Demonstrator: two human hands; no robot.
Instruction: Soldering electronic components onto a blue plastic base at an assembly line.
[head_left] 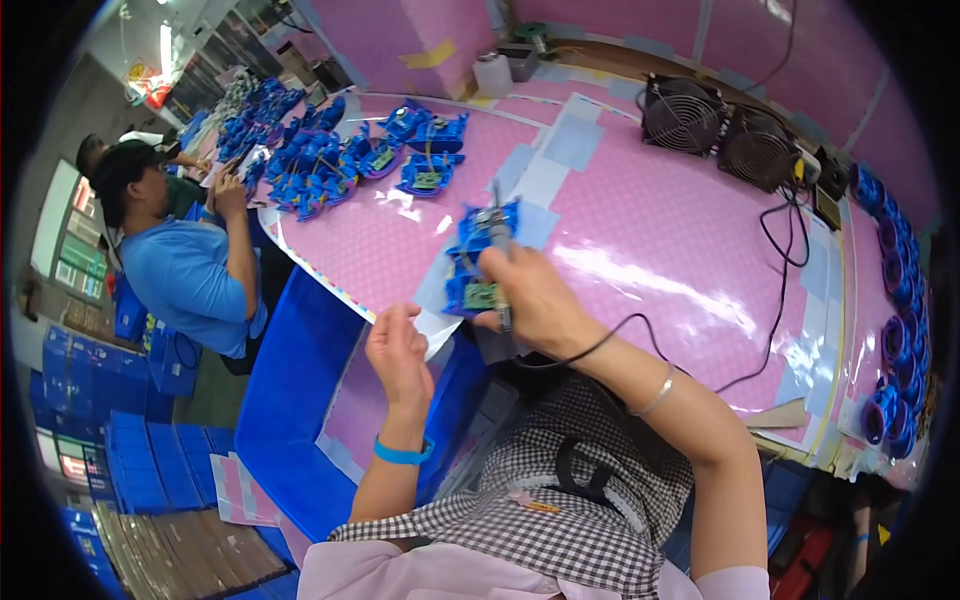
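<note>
My right hand (pixel 540 300) is wrapped round a corded grey hand tool (pixel 499 236) with a thin tip pointing away from me; its exact kind is unclear. Under and beside the tool lies a blue plastic assembly (pixel 461 262) with a green circuit board (pixel 480 296) and wires, near the table's front edge. My left hand (pixel 398 352) is raised left of that assembly, apart from it, fingers curled together. Whatever it may pinch is too small to make out.
Many similar blue assemblies (pixel 305 165) crowd the table's far left. Two black fans (pixel 685 115) stand at the back right, and blue round parts (pixel 890 270) line the right edge. A blue bin (pixel 290 350) sits below the table; a co-worker (pixel 185 270) works at left.
</note>
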